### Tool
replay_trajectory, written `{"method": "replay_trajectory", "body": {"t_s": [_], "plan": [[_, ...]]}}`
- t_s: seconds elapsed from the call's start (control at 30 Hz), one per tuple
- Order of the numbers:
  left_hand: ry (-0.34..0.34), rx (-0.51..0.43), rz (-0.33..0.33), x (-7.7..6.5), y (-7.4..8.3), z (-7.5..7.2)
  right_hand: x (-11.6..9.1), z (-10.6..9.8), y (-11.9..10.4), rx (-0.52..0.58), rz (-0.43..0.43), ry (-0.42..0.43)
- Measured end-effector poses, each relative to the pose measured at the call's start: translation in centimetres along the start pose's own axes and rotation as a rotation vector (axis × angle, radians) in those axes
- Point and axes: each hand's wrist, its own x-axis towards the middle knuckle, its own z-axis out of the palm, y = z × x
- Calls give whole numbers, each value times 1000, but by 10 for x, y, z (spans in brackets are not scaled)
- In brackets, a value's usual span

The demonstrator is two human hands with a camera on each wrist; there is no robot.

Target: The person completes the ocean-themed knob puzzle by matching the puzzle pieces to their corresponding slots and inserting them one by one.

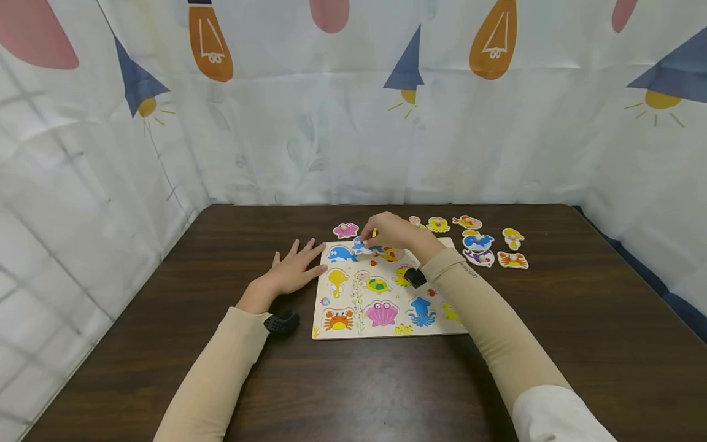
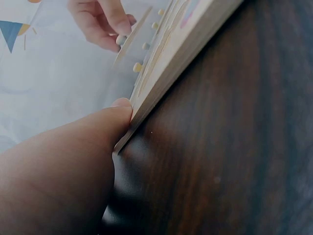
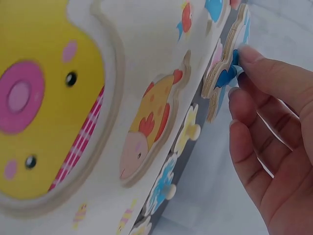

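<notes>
A wooden peg puzzle board [image 1: 402,305] with sea-animal pictures lies on the table. My left hand [image 1: 291,270] rests beside its left edge with fingers spread. In the left wrist view the thumb [image 2: 120,115] touches the board's edge. Over the board's far edge, my right hand [image 1: 394,232] pinches a blue-and-white puzzle piece [image 3: 229,73] by its knob. That piece is tilted in the right wrist view, its wooden side showing. The recess with an orange fish picture [image 3: 152,115] is close by. My right forearm hides part of the board's right side.
Behind the board lies a pink shell piece [image 1: 345,230]. To the right are several loose pieces, among them a blue whale [image 1: 478,241], a crab [image 1: 512,260] and a yellow seahorse [image 1: 513,238]. A printed curtain [image 1: 353,153] hangs behind the dark table [image 1: 353,393].
</notes>
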Motion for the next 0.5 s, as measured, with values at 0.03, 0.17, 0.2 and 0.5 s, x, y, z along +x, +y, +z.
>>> {"method": "replay_trajectory", "body": {"t_s": [0.03,0.17,0.2,0.5], "plan": [[-2,2,-2,0,0,0,2,1,-2,1,4,-3],[-4,10,-9,0,-2,0,12,7,-10,1,17,-22],[-4,11,-10,0,-2,0,14,8,-13,-2,22,-28],[11,16,-8,0,-3,0,28,15,-29,-63,8,-56]]}}
